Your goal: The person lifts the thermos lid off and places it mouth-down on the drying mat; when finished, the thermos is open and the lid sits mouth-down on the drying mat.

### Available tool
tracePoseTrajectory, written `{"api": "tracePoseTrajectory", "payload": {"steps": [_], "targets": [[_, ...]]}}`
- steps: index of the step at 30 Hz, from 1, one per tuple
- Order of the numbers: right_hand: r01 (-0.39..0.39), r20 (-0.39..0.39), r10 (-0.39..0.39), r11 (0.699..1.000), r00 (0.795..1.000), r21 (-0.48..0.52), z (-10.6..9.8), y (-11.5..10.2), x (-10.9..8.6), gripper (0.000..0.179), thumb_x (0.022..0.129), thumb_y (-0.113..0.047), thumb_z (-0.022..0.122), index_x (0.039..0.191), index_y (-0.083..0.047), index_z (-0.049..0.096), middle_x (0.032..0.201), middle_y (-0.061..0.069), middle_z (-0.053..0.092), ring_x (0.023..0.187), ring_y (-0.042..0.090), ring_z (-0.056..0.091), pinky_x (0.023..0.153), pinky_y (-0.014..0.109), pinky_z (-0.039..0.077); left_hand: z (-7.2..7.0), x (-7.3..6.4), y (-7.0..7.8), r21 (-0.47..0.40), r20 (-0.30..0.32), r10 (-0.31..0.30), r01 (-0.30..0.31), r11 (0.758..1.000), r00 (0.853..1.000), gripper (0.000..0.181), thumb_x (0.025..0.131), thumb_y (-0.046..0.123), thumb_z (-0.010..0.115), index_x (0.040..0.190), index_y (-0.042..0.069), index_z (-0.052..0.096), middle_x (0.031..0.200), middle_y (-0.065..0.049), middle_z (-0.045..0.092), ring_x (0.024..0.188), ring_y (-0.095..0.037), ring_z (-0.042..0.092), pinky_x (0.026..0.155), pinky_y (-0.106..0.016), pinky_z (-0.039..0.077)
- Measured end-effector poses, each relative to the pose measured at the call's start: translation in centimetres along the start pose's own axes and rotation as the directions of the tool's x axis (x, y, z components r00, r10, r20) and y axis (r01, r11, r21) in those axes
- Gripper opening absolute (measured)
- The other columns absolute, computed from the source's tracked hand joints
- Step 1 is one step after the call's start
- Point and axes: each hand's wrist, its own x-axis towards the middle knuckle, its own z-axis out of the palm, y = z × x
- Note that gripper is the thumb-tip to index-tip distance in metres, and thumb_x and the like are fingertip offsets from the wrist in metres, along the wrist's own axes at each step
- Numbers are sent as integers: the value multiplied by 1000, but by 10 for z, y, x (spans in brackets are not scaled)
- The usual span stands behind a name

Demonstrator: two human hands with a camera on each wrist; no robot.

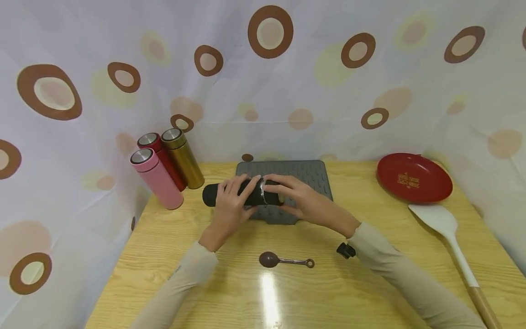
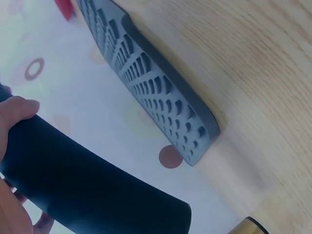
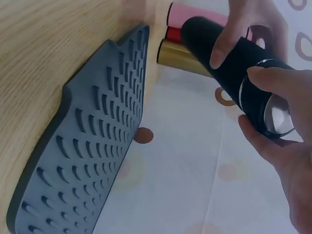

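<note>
A black thermos bottle lies level in both hands, held above a dark grey ridged mat. My left hand grips the bottle's body, its fingers over the top and the thumb below. At the other end, my right hand holds the black cap between thumb and fingers, beside a shiny silver ring. The cap's silver end shows in the right wrist view. In the left wrist view, the bottle's smooth black body slants down toward its base.
Pink, red and gold thermoses stand at the back left. A brown spoon lies in front of the hands. To the right are a red oval plate and a white spatula with a wooden handle.
</note>
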Motion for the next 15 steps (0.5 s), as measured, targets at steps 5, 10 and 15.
{"api": "tracePoseTrajectory", "payload": {"steps": [5,10,15], "targets": [[2,15,-2,1000,1000,-19,0,2,-2,74,85,-3,86,150,-11,52,159,18,44,142,38,48,105,50,54,4,0,1,-1,1,-4,4,1000,1000,86,70,26,100,145,14,61,130,-19,62,116,-38,60,92,-58,50],[-107,7,107,988,994,109,4,1,-1,102,81,-21,92,162,-13,30,169,16,25,154,38,30,114,59,43,6,-1,3,-12,1,-5,5,1000,1000,88,66,25,102,144,14,62,129,-18,62,115,-38,60,91,-58,51],[-423,61,452,768,890,480,7,-5,4,109,95,-51,75,169,-17,3,173,17,10,157,45,22,116,66,37,7,-3,8,-21,7,-33,33,999,999,91,66,24,103,146,16,60,130,-18,61,116,-38,59,93,-58,50]]}}
